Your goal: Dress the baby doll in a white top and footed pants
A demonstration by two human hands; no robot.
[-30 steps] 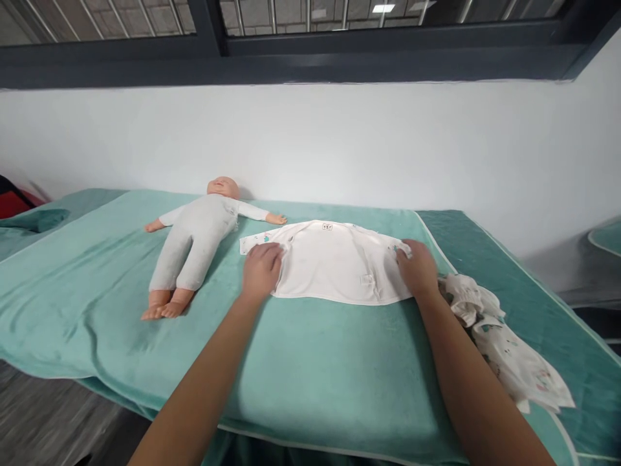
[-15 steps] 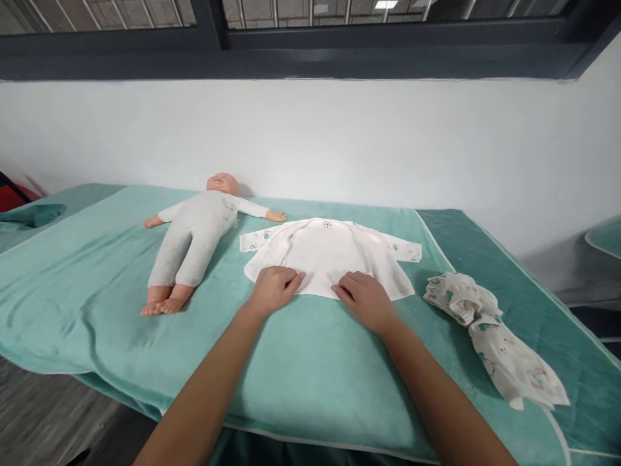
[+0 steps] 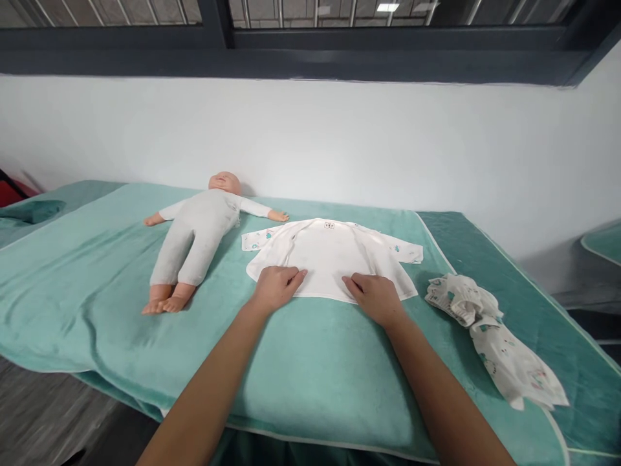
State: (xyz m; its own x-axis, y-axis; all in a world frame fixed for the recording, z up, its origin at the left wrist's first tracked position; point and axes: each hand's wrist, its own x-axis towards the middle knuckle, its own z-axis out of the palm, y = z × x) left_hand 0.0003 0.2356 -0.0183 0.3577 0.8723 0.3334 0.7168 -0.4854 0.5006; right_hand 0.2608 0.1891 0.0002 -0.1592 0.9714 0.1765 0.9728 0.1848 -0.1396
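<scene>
A white baby shirt [image 3: 332,259] with patterned sleeves lies spread flat, its label at the far edge and its hem towards me. At the left part of the hem, my left hand [image 3: 278,288] is closed on the cloth, fingers curled and thumb pointing right. My right hand [image 3: 374,299] grips the hem further right, its thumb pointing left. The fingertips of both hands are partly hidden. Left of the shirt, a baby doll [image 3: 198,226] in a pale suit lies on its back, arms spread, one hand close to the shirt's left sleeve.
A crumpled white patterned baby garment [image 3: 490,336] lies to the right. Green cloth [image 3: 310,375] covers the bed under everything. Behind stands a white wall [image 3: 339,142] below a dark window frame [image 3: 388,58]. Something red [image 3: 12,193] shows at the far left.
My right hand has slid a little to the right along the hem. My left hand stays at about the same spot on the shirt. The doll and the crumpled garment have not moved.
</scene>
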